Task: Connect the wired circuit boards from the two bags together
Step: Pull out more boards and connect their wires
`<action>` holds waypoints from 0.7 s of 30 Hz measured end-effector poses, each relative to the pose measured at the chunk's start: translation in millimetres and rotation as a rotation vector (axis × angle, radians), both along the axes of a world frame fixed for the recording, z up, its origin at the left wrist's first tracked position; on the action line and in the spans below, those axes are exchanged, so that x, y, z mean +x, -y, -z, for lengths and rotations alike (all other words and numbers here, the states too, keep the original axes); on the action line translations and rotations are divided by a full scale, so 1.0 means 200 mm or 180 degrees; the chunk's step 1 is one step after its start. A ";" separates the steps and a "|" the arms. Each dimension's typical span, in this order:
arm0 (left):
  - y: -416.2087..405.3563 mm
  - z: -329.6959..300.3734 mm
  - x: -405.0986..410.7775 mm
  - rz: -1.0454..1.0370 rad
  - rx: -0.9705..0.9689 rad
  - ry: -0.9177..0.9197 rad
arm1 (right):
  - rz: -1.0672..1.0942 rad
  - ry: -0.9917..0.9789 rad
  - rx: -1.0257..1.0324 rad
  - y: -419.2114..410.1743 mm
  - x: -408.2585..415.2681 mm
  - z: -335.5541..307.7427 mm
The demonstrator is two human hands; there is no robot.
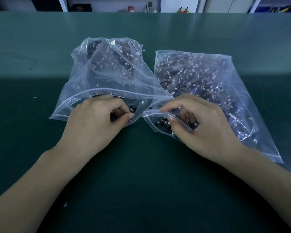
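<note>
Left hand (97,118) pinches a small dark board inside the crinkled clear left bag (106,76); right hand (198,121) pinches inside the glossy right bag (208,84) on the green bench (40,56)

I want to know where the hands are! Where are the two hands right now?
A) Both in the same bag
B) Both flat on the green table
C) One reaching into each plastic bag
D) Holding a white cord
C: the left hand has its fingers curled inside the mouth of the left zip bag, and the right hand reaches into the right zip bag.
</note>
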State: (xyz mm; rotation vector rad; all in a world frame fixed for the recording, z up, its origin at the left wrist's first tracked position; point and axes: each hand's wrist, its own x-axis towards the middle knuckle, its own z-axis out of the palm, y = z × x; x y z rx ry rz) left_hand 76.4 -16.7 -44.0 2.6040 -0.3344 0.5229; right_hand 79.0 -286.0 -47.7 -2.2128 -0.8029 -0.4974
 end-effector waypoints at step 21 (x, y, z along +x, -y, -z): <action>0.19 0.00 -0.12 0.1568 -0.2268 -0.0091 | -0.0228 0.0579 0.0031 0.00 0.03 0.01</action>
